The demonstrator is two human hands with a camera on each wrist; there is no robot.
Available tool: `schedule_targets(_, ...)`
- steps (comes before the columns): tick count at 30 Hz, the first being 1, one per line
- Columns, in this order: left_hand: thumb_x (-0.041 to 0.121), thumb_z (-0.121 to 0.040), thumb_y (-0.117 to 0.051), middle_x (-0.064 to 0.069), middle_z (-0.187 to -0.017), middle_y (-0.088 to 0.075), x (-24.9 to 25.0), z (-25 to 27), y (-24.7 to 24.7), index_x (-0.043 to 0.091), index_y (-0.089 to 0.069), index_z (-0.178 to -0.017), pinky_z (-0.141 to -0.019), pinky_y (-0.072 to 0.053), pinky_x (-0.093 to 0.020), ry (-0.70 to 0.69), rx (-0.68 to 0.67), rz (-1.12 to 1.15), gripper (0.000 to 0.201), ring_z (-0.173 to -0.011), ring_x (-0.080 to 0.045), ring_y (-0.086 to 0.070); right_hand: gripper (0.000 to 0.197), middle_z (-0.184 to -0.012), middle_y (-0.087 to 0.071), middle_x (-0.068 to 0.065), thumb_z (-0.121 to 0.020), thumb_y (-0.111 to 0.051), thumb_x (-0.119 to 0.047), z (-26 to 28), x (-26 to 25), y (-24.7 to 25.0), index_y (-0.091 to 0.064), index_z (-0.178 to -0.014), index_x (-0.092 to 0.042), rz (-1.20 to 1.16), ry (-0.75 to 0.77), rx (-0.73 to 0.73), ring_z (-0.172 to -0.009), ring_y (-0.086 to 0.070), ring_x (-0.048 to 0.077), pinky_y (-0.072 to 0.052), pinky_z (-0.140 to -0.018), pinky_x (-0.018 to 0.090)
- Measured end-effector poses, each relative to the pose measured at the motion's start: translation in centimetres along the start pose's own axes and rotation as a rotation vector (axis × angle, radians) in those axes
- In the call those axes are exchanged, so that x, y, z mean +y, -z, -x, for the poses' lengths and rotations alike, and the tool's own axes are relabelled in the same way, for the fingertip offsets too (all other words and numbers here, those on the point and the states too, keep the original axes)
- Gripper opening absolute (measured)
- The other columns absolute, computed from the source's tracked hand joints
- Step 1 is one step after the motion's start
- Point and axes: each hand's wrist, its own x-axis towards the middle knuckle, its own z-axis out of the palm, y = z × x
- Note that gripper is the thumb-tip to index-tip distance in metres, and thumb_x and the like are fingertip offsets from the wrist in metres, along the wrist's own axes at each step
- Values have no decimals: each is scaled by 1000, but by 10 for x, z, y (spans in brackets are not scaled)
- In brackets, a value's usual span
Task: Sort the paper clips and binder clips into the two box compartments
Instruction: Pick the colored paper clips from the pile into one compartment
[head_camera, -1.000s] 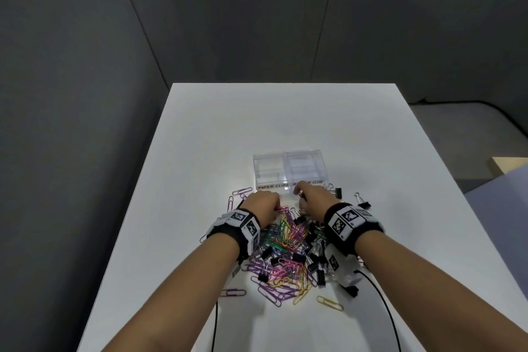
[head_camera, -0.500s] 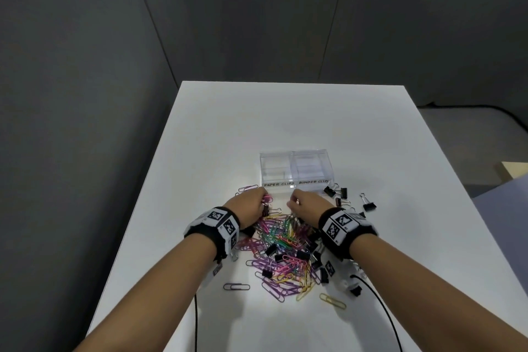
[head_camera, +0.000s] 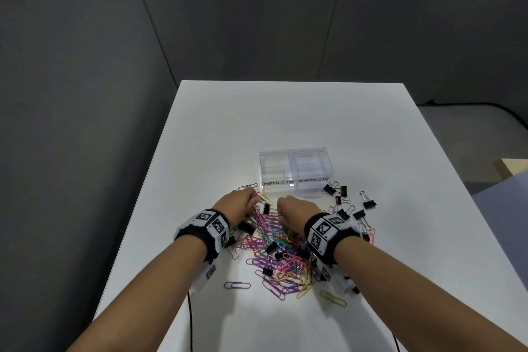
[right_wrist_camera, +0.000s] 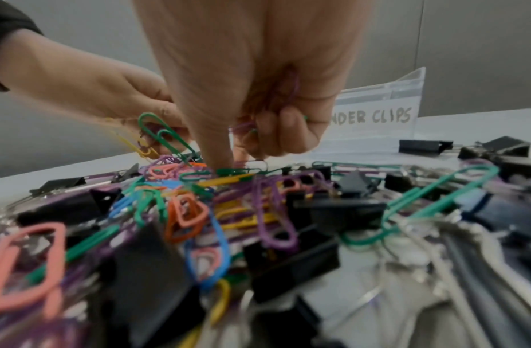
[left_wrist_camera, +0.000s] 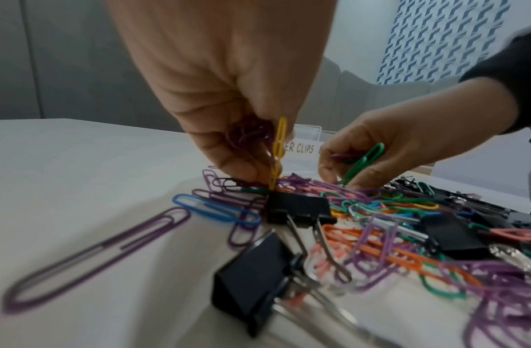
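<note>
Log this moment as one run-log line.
left hand: pinches paper clips | right hand: grips paper clips | box: both compartments empty

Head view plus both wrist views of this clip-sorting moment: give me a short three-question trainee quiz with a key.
1. True or false: the clear box already holds many clips.
2. What does the left hand pinch? A) a binder clip B) yellow and purple paper clips C) nothing
3. Which label faces the person on the box's right compartment?

Key:
1. False; both compartments look empty.
2. B. The right hand also grips paper clips; the black binder clips lie on the table.
3. BINDER CLIPS.
</note>
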Motion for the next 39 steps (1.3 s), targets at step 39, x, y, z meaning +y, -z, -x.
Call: schedule_targets(39,41,-101,-23,-7,-98,-66,12,-15,77,10,-60,-101,-80,-44,-34,62,140,-29,48,-90,-26,-59,30,-119,-63,11,-93,-39,-10,-48,-4,96,-57,-117,-12,-208,-116,282,-104,-61,29,-49,-88,36)
